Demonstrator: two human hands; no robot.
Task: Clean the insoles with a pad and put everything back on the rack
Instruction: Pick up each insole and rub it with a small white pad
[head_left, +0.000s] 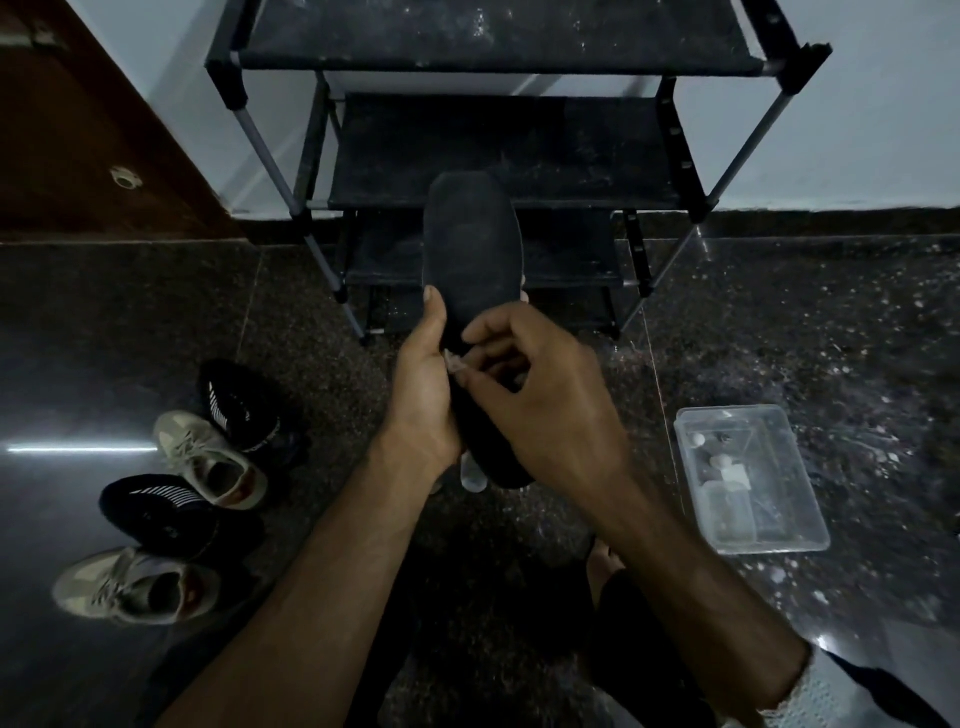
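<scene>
My left hand grips the dark insole from its left edge, thumb laid up along the rim and the fingers curled behind, only their tips showing past the right edge. The insole is flat, matte and felt-like, rounded at the toe, and it stands lengthwise in front of me with its toe over the rack. My right hand is curled over the insole's middle, fingertips and thumb pinching a small pale pad that touches the dark surface just beside my left palm. A whitish rounded piece shows under the insole's heel; I cannot tell what it is. The rack has thin metal tubes, black plastic joints and dusty dark fabric shelves, and stands against the pale wall. On the polished speckled stone floor at my left lie two black knit shoes and two beige laced sneakers, close together. At my right sits a clear plastic box with small bits inside.
</scene>
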